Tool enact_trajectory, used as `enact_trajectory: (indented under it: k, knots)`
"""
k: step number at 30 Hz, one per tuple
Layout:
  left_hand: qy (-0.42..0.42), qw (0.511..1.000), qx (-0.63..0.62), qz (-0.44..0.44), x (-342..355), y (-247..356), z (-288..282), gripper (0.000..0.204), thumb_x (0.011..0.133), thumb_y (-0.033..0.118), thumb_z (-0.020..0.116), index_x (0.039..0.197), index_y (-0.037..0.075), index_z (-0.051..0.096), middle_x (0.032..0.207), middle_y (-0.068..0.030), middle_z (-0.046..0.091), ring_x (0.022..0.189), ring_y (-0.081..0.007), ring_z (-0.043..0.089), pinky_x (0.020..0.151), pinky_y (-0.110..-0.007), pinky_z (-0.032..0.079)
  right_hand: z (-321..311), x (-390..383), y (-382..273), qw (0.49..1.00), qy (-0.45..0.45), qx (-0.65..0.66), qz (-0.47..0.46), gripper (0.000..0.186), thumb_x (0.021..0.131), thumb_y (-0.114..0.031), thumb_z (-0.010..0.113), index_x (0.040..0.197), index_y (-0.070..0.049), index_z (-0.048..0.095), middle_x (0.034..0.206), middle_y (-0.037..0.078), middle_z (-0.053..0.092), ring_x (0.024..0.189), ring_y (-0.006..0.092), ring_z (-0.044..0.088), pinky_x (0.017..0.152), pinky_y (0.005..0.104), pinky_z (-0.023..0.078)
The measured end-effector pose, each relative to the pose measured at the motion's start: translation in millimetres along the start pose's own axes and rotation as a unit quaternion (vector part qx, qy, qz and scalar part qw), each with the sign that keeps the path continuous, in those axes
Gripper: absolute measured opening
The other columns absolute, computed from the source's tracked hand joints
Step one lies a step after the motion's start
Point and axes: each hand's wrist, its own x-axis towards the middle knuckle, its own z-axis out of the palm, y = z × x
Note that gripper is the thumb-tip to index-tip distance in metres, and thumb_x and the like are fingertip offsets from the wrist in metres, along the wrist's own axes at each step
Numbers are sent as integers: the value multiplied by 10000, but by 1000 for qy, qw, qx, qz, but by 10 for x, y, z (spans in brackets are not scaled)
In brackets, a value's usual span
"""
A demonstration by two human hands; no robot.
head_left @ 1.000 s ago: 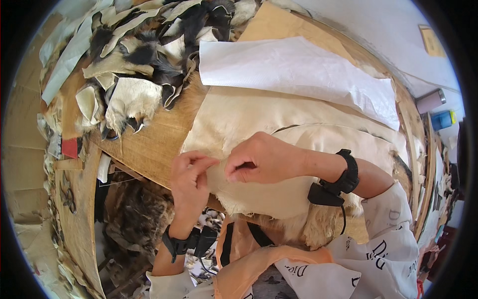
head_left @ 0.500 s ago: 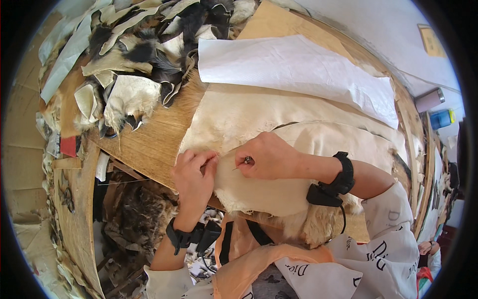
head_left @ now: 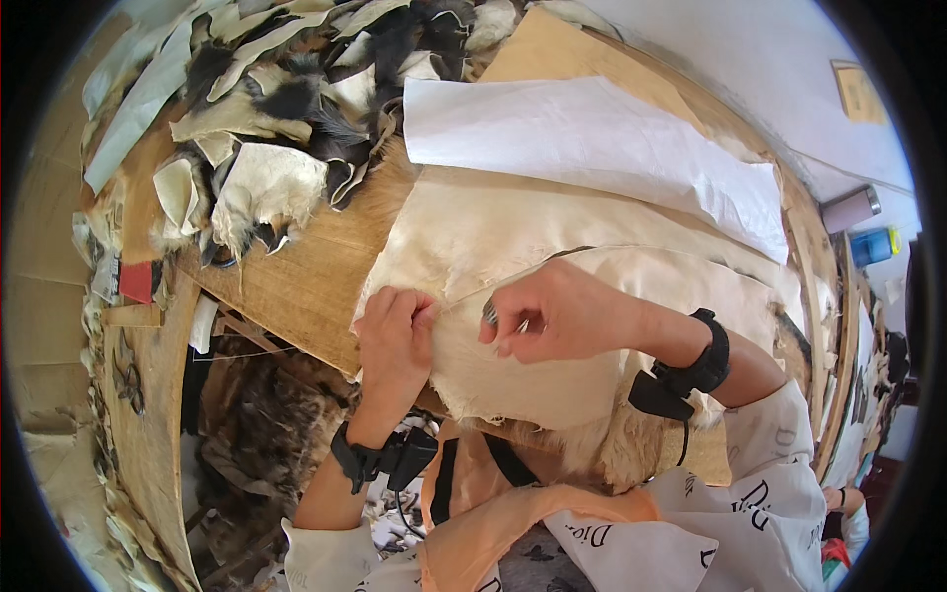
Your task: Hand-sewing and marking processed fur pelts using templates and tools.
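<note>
A pale panel of hide (head_left: 528, 387) lies bare side up at the near edge of a wooden tabletop (head_left: 296, 291), where I, following from afar through the head camera, find both hands at work. Progress, as I judge it, is partial: a curved edge divides the panel from the broader pale skin (head_left: 513, 212) behind it, and a dark gap along the far stretch suggests the two are apart there. Between the hands the line turns faint, so I cannot tell whether that stretch is parted or merely lies flush; I take it to be what remains.

The panel's long axis runs left to right across my view, its narrower end toward the left hand, its broader end beneath the right forearm; tufts of fur (head_left: 621, 459) fringe its near edge.

The right hand (head_left: 557, 318) hovers over the panel, fingers curled tightly around a small grey tool (head_left: 489, 313), mostly hidden. The left hand (head_left: 397, 331) rests on the left margin, fingers bent and bunched; whether they pinch the skin or only press it down, I cannot tell.

Farther out, a white sheet (head_left: 592, 138) covers the skin's far side, a heap of fur scraps (head_left: 271, 187) spreads at upper left, and another person (head_left: 850, 528) shows partly at lower right.
</note>
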Motion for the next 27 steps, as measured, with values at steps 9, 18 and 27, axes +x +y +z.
enact_trajectory:
  k: [9, 18, 27]
  knots:
    - [26, 999, 8, 32, 11, 38, 25, 34, 786, 70, 592, 810, 50, 577, 780, -92, 517, 791, -275, 522, 680, -361, 379, 25, 46, 19, 987, 70, -67, 129, 72, 782, -60, 587, 809, -12, 541, 650, 74, 610, 590, 146, 616, 517, 275, 463]
    - [35, 999, -13, 39, -14, -27, 75, 64, 770, 88, 622, 810, 82, 572, 797, -61, 514, 842, -262, 511, 708, -377, 333, 392, -67, 75, 955, 69, -286, 29, 127, 781, -73, 591, 905, -43, 585, 770, 126, 582, 682, 333, 575, 590, 396, 464]
    - [33, 998, -10, 46, -14, -7, 64, 60, 784, 85, 603, 836, 82, 571, 805, -62, 520, 838, -269, 507, 703, -384, 329, 503, -56, 191, 947, 57, -313, 56, 141, 800, -148, 595, 841, -25, 540, 796, 140, 538, 719, 342, 562, 644, 405, 463]
